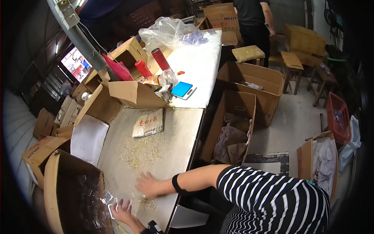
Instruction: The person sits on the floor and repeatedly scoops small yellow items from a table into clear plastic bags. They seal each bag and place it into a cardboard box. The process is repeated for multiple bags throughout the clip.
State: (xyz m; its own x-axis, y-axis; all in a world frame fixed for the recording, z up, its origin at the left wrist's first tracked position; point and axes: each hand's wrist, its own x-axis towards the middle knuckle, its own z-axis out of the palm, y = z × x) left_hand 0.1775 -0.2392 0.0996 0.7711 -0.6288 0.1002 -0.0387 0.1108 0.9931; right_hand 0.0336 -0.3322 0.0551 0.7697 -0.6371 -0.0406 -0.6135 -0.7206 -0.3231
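Observation:
My left hand [124, 214] is at the lower edge, beside the cardboard box on the left, with its fingers curled round a small clear plastic bag [108, 200]. Flat on the pale tabletop [175, 134], my right hand [147, 185] has its fingers spread and slightly blurred by motion. Around it lie thin gold-coloured wire-like pieces: a loose pile [142, 154] just beyond the fingers and a smaller heap [148, 203] nearer, by the wrist. Farther up the table rests a folded printed paper [148, 124].
Left of the table, an open cardboard box [58, 191] holds clear plastic bits. Ahead are a blue-topped scale [182, 89], a red flask [160, 58] and plastic film [165, 33]. To the right stand open cartons [249, 117], stools [292, 62], a red basket [337, 119] and another person [253, 27].

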